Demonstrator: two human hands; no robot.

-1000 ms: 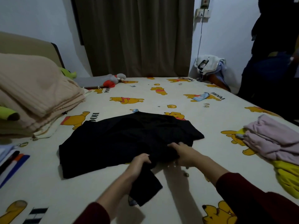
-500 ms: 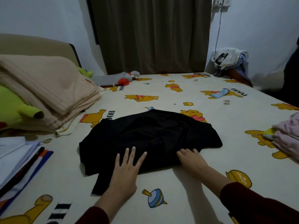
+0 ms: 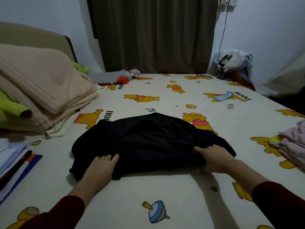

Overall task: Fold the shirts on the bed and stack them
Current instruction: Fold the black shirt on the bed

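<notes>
My left hand (image 3: 100, 167) gripping the black shirt (image 3: 148, 142) at its near left edge, my right hand (image 3: 214, 159) gripping its near right edge, shirt mid-bed (image 3: 181, 187), folded stack (image 3: 14, 164) left of shirt, pink clothes (image 3: 293, 144) right of it

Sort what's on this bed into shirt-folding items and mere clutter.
Job: black cotton shirt; left hand; right hand; folded striped stack; pink and yellow clothes pile.
Clutter: beige ribbed blanket; green plush toy; grey-and-red stuffed toy.
</notes>
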